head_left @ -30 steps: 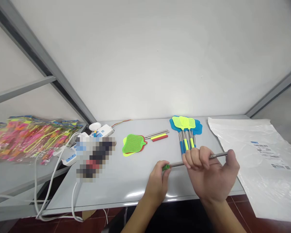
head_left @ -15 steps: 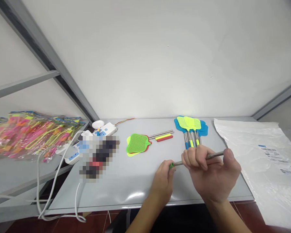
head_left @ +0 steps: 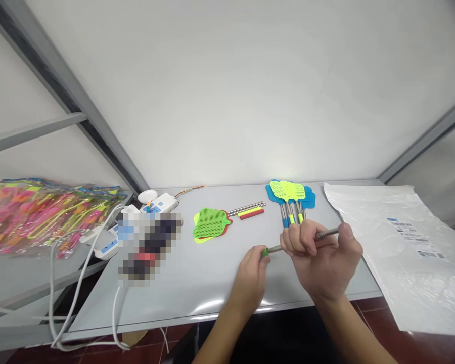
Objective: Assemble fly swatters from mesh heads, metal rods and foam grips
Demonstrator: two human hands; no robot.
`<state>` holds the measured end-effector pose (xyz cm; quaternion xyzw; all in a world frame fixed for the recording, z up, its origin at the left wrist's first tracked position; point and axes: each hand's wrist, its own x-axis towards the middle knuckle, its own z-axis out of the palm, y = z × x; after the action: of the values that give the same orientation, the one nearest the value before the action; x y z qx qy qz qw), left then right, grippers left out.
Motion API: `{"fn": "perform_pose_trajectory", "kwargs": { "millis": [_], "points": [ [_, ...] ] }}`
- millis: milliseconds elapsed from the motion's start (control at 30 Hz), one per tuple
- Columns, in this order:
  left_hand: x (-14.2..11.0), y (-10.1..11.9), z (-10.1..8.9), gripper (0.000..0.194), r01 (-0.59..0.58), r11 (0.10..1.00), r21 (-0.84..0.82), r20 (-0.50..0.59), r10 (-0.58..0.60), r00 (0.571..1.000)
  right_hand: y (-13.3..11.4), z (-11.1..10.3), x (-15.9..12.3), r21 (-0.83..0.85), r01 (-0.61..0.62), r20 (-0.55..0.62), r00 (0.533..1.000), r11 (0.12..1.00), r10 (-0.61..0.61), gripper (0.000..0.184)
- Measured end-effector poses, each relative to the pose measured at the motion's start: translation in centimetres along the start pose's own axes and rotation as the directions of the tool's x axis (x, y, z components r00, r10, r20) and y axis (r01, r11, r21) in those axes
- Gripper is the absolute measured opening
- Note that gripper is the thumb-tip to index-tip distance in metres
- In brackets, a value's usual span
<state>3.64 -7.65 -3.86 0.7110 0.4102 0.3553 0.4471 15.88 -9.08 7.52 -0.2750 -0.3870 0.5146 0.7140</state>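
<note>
The grey table (head_left: 167, 293) spreads beneath the green swatter head (head_left: 211, 223), which lies on a red head (head_left: 224, 232) and a yellow head (head_left: 199, 239). Well to the right of the green one sits the white plastic package (head_left: 387, 283); well to its left, a heap of bagged goods (head_left: 49, 217). Nearer on its right, blue and yellow swatters (head_left: 288, 191) lie bunched. Also to its right, but closer to the person, the right hand (head_left: 322, 258) curls its fingers around the metal rod (head_left: 329, 232), while the left hand (head_left: 250, 278) pinches the green sleeve (head_left: 264, 252). The rod meets the sleeve's mouth; how deep I cannot tell. Just right of the green head lie the yellow sleeve (head_left: 250, 211) and red sleeve (head_left: 252, 214).
</note>
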Motion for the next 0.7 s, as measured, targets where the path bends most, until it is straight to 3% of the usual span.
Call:
{"fn": "perform_pose_trajectory", "kwargs": {
  "millis": [367,567,633,700],
  "points": [
    [-0.2,0.2,-0.1,0.019,-0.030,1.000,-0.005,0.019,0.030,0.999,0.7,-0.8,-0.1,0.043,-0.044,0.001,0.999,0.998,0.044,0.054],
    [-0.3,-0.1,0.0,0.018,-0.067,0.998,0.002,-0.017,0.067,0.998,4.0,-1.3,0.3,0.013,-0.197,0.088,0.977,0.980,0.195,0.055],
    [-0.4,-0.2,-0.1,0.020,-0.090,0.996,0.024,-0.045,0.091,0.995,5.0,-1.2,0.0,0.012,-0.177,0.091,0.980,0.984,0.176,0.054],
    [-0.6,0.0,-0.5,0.020,-0.143,0.988,0.054,-0.058,0.146,0.988,5.3,-0.9,-0.4,-0.015,-0.074,0.093,0.993,0.997,0.075,0.051]
  ]
}}
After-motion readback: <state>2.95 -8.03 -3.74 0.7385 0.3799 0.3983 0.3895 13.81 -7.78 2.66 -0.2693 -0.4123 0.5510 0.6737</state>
